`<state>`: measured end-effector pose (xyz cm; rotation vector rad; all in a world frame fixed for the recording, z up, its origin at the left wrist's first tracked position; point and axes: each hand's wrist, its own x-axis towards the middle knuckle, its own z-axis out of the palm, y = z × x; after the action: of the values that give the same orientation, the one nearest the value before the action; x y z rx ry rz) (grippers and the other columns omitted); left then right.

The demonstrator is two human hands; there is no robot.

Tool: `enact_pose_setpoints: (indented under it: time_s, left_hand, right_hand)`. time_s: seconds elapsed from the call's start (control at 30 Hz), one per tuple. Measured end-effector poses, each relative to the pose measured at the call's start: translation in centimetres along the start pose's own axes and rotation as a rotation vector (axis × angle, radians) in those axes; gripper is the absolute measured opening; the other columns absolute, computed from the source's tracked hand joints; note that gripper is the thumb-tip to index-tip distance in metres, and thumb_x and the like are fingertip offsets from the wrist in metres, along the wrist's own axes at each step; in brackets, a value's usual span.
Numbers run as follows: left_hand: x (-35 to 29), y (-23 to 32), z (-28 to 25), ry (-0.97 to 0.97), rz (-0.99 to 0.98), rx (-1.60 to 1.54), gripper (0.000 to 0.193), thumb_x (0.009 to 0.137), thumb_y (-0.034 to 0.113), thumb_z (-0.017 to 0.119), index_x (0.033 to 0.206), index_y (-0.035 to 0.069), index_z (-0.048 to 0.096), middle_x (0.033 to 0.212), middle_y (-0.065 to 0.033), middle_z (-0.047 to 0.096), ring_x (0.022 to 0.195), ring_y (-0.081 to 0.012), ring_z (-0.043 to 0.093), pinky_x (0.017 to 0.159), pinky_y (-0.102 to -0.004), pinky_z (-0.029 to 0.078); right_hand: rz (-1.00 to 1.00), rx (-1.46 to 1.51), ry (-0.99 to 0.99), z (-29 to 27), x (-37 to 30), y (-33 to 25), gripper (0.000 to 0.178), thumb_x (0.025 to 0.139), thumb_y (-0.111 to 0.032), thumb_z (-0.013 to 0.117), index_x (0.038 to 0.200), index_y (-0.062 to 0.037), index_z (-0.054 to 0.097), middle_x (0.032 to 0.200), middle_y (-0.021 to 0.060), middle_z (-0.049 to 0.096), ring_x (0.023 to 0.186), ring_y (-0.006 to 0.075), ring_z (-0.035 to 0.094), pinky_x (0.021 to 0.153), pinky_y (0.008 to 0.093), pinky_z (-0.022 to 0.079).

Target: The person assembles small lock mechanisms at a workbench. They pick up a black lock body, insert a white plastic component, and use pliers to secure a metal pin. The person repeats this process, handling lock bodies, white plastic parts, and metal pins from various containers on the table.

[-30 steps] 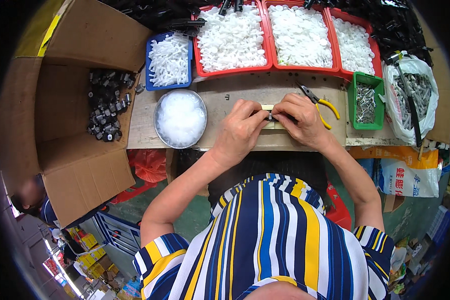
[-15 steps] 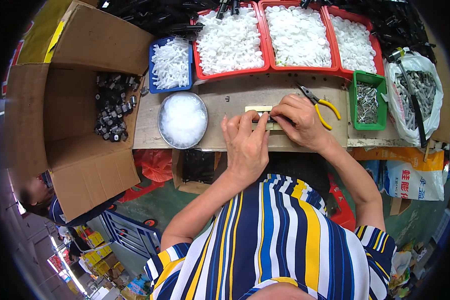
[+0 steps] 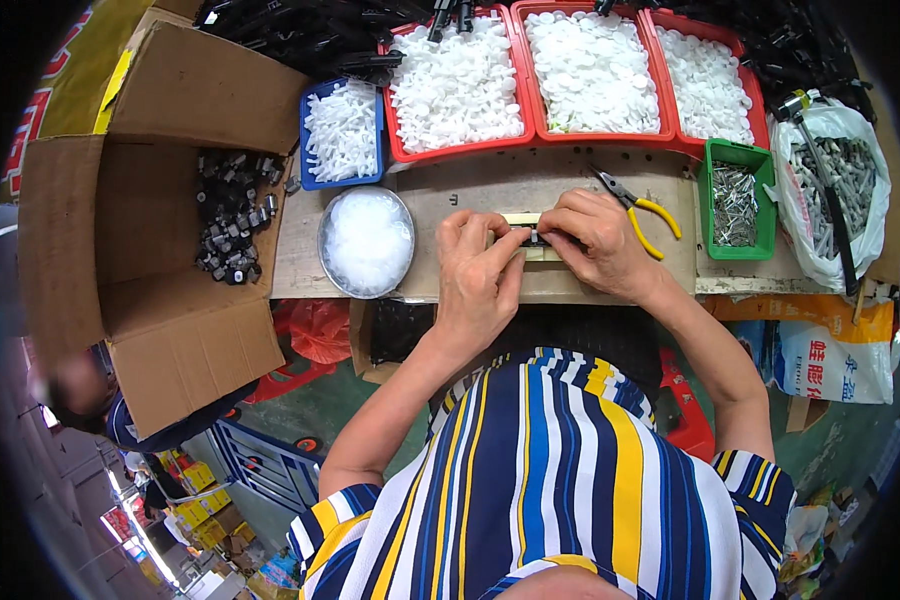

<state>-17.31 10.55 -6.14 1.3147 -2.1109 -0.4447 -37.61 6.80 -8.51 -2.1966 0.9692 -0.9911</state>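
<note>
While both forearms reach up from the striped shirt (image 3: 550, 480), the left hand (image 3: 480, 275) lies palm down on the table (image 3: 610, 285) with its fingers (image 3: 505, 245) curled close and their tips meeting a small dark part (image 3: 531, 237) on a pale yellow strip (image 3: 526, 222). Opposite it, the right hand (image 3: 595, 240) has its fingers bent nearly closed, pinching the same part from the other side, so the 2 hands touch at the strip. Whether the part is gripped fully or only pressed, I cannot tell; it is too small.

Just right of the right hand lies 1 pair of yellow-handled pliers (image 3: 638, 200), flat on the brown tabletop. Left of the left hand stands 1 round metal bowl (image 3: 367, 243) filled with clear white bits. Beyond the bowl sits 1 blue bin (image 3: 341, 135) of white pieces, and past the hands 3 red trays (image 3: 590, 75) of white plastic parts stand side by side along the far edge. At the right end, 1 green bin (image 3: 738, 200) holds metal pins, with 1 white plastic bag (image 3: 835, 190) of grey pieces beside it.

Off the table's left end, 1 open cardboard box (image 3: 160, 230) holds a heap of dark parts (image 3: 232, 215). Below the table edge there are red plastic, a blue crate and printed sacks on a green floor.
</note>
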Motion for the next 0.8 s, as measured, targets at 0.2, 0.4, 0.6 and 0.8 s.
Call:
enact_pose_setpoints:
  time_s: [0.2,0.4,0.6,0.8]
  left_hand:
    - [0.2,0.6,0.4,0.000,-0.024,0.039,0.034,0.073,-0.004,0.071,0.106,0.003,0.071,0.100,-0.0113,0.059,0.104,-0.0330,0.048,0.093,-0.0437,0.039]
    - [0.2,0.2,0.3,-0.018,-0.072,-0.035,0.033,0.073,-0.002,0.071,0.106,0.002,0.071,0.100,-0.0117,0.057,0.103,-0.0327,0.048,0.093,-0.0435,0.038]
    - [-0.2,0.5,0.5,0.027,-0.053,-0.039,0.033,0.074,-0.001,0.073,0.107,0.003,0.073,0.101,-0.0111,0.060,0.105,-0.0331,0.049,0.093,-0.0438,0.040]
    - [-0.5,-0.4,-0.8,0.057,-0.017,-0.023,0.033,0.073,-0.002,0.074,0.106,0.004,0.073,0.104,-0.0085,0.063,0.108,-0.0330,0.051,0.095,-0.0435,0.042]
  right_hand:
    - [0.002,0.006,-0.016,-0.1,0.1,0.1,0.011,0.080,-0.002,0.070,0.091,-0.0019,0.066,0.082,0.0099,0.060,0.081,0.0306,0.061,0.068,0.0418,0.043]
    - [0.005,0.004,-0.013,-0.1,0.1,0.2,0.012,0.080,-0.002,0.070,0.091,-0.0018,0.066,0.082,0.0102,0.060,0.081,0.0308,0.061,0.068,0.0418,0.043]
    - [0.030,0.003,-0.010,0.0,-0.1,0.0,0.014,0.080,-0.001,0.070,0.093,-0.0019,0.065,0.082,0.0112,0.060,0.082,0.0316,0.061,0.069,0.0425,0.045]
    - [0.105,0.082,0.045,-0.1,-0.2,-0.7,0.016,0.081,-0.001,0.069,0.096,-0.0020,0.066,0.085,0.0116,0.060,0.080,0.0315,0.062,0.069,0.0423,0.046]
